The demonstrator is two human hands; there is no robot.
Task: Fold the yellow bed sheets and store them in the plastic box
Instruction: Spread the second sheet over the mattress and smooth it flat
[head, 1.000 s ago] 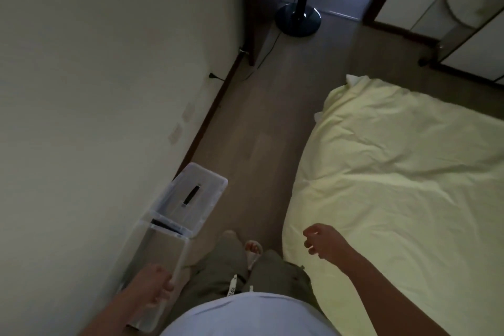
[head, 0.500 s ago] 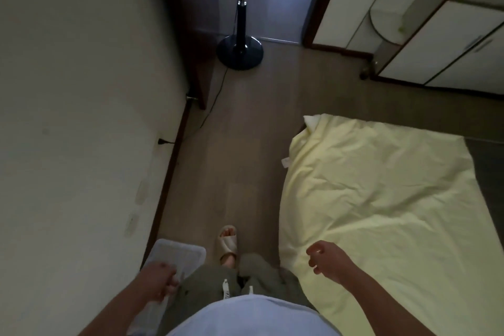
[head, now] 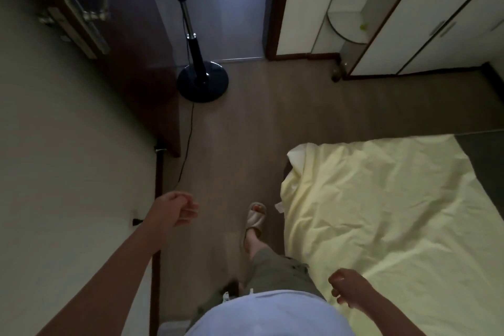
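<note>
The yellow bed sheet lies spread over the bed at the right, wrinkled, its far left corner turned up. My left hand hangs over the floor by the left wall, fingers loosely curled, holding nothing. My right hand hovers at the near edge of the sheet, fingers loosely curled and empty, apart from the cloth. Only a pale sliver of the plastic box shows at the bottom edge, behind my body.
A standing fan with a black round base stands on the wooden floor ahead, its cord running along the wall. A dark wooden door is open at the left. White cabinets line the far right. My sandalled foot steps forward.
My left hand let go of the plastic box and swung forward over the floor. The view moved forward along the bed, and the box slipped almost out of sight.
</note>
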